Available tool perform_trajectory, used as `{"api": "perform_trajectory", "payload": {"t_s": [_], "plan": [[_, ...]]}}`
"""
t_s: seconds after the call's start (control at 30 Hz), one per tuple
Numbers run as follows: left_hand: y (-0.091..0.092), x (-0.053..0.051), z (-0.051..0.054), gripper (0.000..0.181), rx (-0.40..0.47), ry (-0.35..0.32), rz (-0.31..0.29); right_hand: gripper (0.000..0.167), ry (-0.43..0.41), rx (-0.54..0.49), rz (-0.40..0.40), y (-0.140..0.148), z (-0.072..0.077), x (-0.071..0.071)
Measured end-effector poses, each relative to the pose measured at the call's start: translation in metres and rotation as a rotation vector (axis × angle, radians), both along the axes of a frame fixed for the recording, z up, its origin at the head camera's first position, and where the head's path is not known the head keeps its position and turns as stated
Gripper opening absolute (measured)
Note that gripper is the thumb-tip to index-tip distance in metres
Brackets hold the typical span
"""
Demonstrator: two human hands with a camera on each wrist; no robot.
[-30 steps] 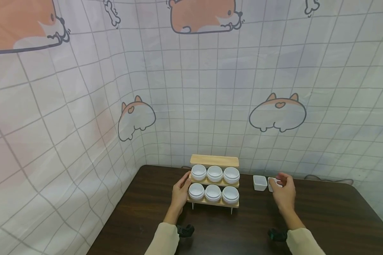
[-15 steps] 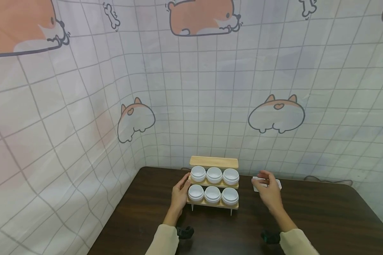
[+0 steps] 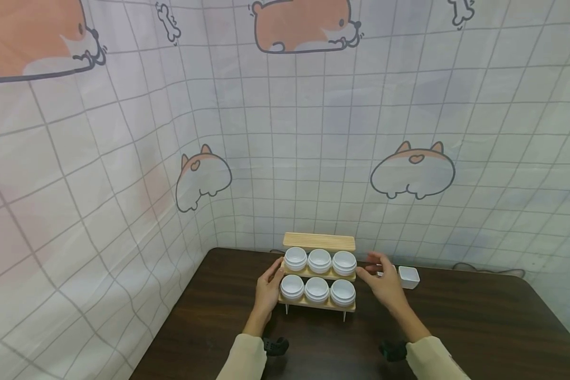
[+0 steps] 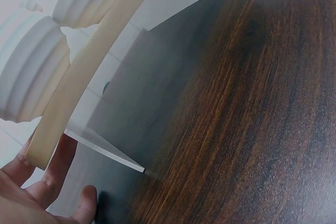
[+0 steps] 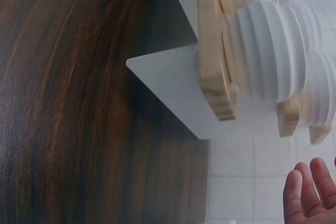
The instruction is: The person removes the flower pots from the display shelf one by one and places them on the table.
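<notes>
A tiered wooden rack (image 3: 319, 240) holds two rows of round white jars (image 3: 316, 290). At its left side is my left hand (image 3: 267, 293); in the left wrist view, the fingers of that hand (image 4: 44, 195) lie around the end of a wooden shelf (image 4: 79, 82), gripping it. My right hand (image 3: 388, 289) is beside the rack's right side with nothing in it. The right wrist view shows this hand (image 5: 314, 198) with its fingers extended, apart from the shelf (image 5: 212, 77) and the ridged jars (image 5: 265, 51).
Right of the rack stands a small white square cup (image 3: 408, 277); a second one is mostly hidden behind my right hand. A dark cable (image 3: 486, 270) lies along the back edge of the brown table (image 3: 484, 322), against a patterned curtain (image 3: 313, 158).
My right hand has moved left from the square cups to the rack's right side, uncovering the right-hand cup. The left hand and the rack have stayed where they were.
</notes>
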State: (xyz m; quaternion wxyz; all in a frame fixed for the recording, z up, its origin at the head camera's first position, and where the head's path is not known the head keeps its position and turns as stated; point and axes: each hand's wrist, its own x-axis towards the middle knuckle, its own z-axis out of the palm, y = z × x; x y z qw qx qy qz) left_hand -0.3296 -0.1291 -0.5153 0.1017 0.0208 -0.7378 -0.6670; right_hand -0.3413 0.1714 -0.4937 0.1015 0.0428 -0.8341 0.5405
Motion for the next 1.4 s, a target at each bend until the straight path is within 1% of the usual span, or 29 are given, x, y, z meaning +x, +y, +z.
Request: {"api": "perform_trajectory", "payload": {"t_s": [0.13, 0.23, 0.33, 0.4, 0.47, 0.67, 0.7, 0.77, 0.9, 1.03, 1.17, 1.4], "plan": [[0.000, 0.008, 0.011, 0.040, -0.009, -0.005, -0.005, 0.064, 0.001, -0.009, 0.020, -0.005, 0.003, -0.002], [0.001, 0.010, 0.013, 0.040, -0.011, 0.001, 0.000, 0.063, 0.003, -0.010, 0.036, -0.009, 0.003, -0.004], [0.001, 0.010, 0.013, 0.041, -0.015, 0.002, 0.003, 0.064, 0.005, -0.002, 0.051, -0.012, 0.004, -0.004], [0.000, 0.008, 0.011, 0.041, -0.016, -0.002, 0.004, 0.064, 0.003, -0.003, 0.060, -0.014, 0.005, -0.004], [0.000, 0.004, 0.006, 0.040, -0.014, -0.007, 0.006, 0.064, -0.001, -0.007, 0.068, -0.016, 0.005, -0.005], [-0.002, -0.014, -0.019, 0.041, -0.013, -0.004, 0.024, 0.064, 0.002, 0.017, 0.064, -0.023, 0.004, -0.007], [-0.003, -0.016, -0.023, 0.041, -0.017, -0.002, 0.026, 0.063, 0.003, 0.023, 0.060, -0.024, 0.004, -0.007], [-0.004, -0.018, -0.026, 0.041, -0.022, -0.004, 0.030, 0.063, 0.005, 0.029, 0.058, -0.026, 0.005, -0.007], [-0.005, -0.019, -0.029, 0.041, -0.020, -0.004, 0.019, 0.062, 0.022, 0.019, 0.072, -0.028, 0.007, -0.005], [-0.006, -0.020, -0.030, 0.040, -0.010, -0.009, 0.000, 0.062, 0.036, 0.006, 0.075, -0.031, 0.005, -0.005], [-0.006, -0.020, -0.030, 0.040, -0.015, -0.017, -0.002, 0.063, 0.016, -0.005, 0.055, -0.033, 0.003, -0.007], [-0.006, -0.020, -0.030, 0.040, -0.026, -0.017, 0.008, 0.063, -0.003, -0.012, 0.050, -0.036, 0.003, -0.009]]}}
